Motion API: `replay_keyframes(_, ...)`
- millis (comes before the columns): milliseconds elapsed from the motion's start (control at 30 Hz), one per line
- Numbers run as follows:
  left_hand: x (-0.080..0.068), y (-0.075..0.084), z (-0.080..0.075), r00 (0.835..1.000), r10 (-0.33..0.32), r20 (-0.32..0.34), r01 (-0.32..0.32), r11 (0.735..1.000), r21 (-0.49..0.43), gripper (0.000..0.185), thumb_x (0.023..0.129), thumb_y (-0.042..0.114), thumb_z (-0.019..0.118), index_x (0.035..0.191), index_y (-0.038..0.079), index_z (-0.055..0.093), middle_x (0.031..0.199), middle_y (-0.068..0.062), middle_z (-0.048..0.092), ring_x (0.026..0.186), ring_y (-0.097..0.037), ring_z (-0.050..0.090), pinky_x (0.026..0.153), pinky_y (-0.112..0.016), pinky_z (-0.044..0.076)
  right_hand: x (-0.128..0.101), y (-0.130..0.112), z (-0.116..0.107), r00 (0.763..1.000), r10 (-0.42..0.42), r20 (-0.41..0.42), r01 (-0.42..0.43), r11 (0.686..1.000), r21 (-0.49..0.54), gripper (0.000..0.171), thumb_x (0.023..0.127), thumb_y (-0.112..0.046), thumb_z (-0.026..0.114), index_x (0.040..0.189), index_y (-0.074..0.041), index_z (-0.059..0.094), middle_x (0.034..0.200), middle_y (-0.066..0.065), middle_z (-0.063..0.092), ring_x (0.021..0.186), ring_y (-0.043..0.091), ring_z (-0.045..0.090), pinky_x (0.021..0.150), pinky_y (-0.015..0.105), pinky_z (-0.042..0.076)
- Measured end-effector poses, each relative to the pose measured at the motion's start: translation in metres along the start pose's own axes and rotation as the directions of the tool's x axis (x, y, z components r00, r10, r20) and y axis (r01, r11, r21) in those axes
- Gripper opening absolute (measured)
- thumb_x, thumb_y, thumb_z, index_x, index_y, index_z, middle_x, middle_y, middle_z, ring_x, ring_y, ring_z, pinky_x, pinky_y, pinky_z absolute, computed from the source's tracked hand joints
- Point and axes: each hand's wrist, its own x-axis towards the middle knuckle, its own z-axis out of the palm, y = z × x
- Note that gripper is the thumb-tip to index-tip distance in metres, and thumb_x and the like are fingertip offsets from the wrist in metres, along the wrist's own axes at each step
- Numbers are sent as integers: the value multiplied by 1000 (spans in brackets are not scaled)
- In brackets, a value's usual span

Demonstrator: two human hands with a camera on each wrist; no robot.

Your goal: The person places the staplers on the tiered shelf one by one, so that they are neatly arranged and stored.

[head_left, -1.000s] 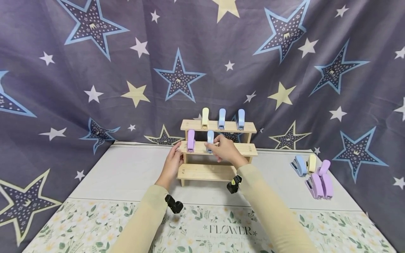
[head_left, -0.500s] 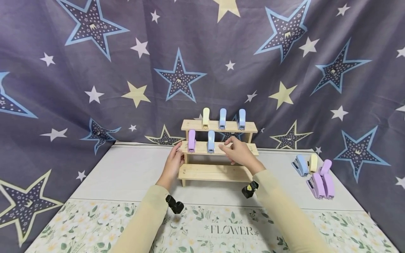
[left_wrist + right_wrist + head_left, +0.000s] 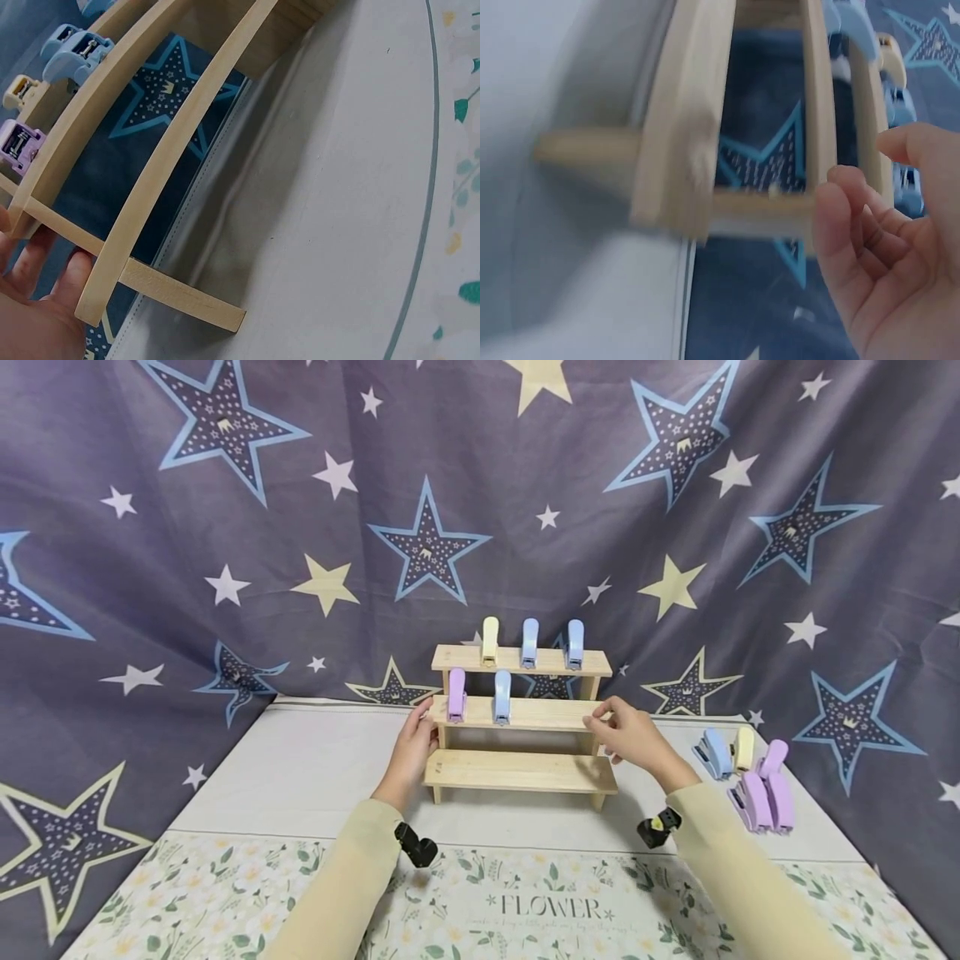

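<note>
Drawn rightward off the blue stapler (image 3: 502, 697) since a second ago, the right hand (image 3: 632, 737) hangs loosely curled, holding nothing, by the right end of the wooden rack (image 3: 521, 770). That stapler sits on the middle shelf (image 3: 551, 714) to this hand's left, near a purple stapler (image 3: 456, 696) closer to the left hand (image 3: 411, 750), which grips the rack's opposite end.

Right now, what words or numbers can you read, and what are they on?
"FLOWER": on the flowery table cover.
Under it: a line of small writing, too tiny to read.
Starry curtain: little crown pictures, no words I can read.
Staplers and wooden rack: none I can read.
</note>
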Motion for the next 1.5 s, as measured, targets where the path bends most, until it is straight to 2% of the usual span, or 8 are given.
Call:
replay_keyframes(300,-10,15,2,1000,-24,17,24,999,-22,42,100,19,30,142,15,31,138,-19,35,121,-31,40,102,-42,34,-27,48,-31,997,53,-56,-57,995,-77,35,90,-36,55,106,-5,49,71,7,60,60,27,60,44,32,53)
replay_keyframes(400,-16,25,4,999,-23,27,24,999,-21,43,100,17,30,143,13,30,139,-21,33,122,-33,38,102,-44,32,-38,63,-44,995,61,-73,-68,994,-86,35,91,-35,54,106,-4,49,72,8,60,58,22,59,44,31,52)
replay_keyframes(600,-19,29,5,999,-25,20,25,1000,-4,43,100,18,29,143,15,30,139,-20,34,122,-31,39,103,-43,32,-63,90,-71,991,89,-100,-100,989,-109,40,91,-38,52,107,-1,48,76,12,60,58,19,58,45,32,52)
replay_keyframes(867,-14,24,3,1000,-11,29,12,1000,-8,44,100,18,29,143,11,29,139,-21,33,123,-34,38,103,-45,31,-97,116,-102,980,169,-106,-188,960,-208,49,93,-41,46,110,4,50,77,8,61,57,20,59,46,32,52)
replay_keyframes(1000,-7,13,1,999,-20,25,21,1000,-23,43,100,20,30,143,15,31,139,-19,33,123,-33,38,103,-44,32,-108,127,-112,979,180,-97,-198,954,-224,53,92,-42,47,111,7,52,81,10,63,60,18,60,48,32,53)
replay_keyframes(1200,0,0,1,1000,-20,-1,20,1000,-3,42,100,24,31,141,21,34,139,-15,36,122,-29,40,101,-40,34,-120,138,-120,973,210,-94,-226,948,-224,57,93,-40,48,116,12,50,85,14,63,65,19,61,48,31,53)
replay_keyframes(1400,-2,1,2,999,-26,-24,26,999,28,40,99,26,30,139,29,36,138,-11,37,121,-26,42,101,-36,36,-124,145,-122,968,242,-72,-253,940,-229,60,91,-42,49,118,11,49,89,17,63,68,19,60,49,30,53)
replay_keyframes(1500,-2,1,2,1000,-14,-22,14,1000,24,41,99,25,30,140,26,35,139,-12,36,121,-28,41,101,-37,35,-124,149,-121,967,243,-71,-253,940,-228,62,90,-43,52,118,12,49,90,16,63,68,19,60,49,32,53)
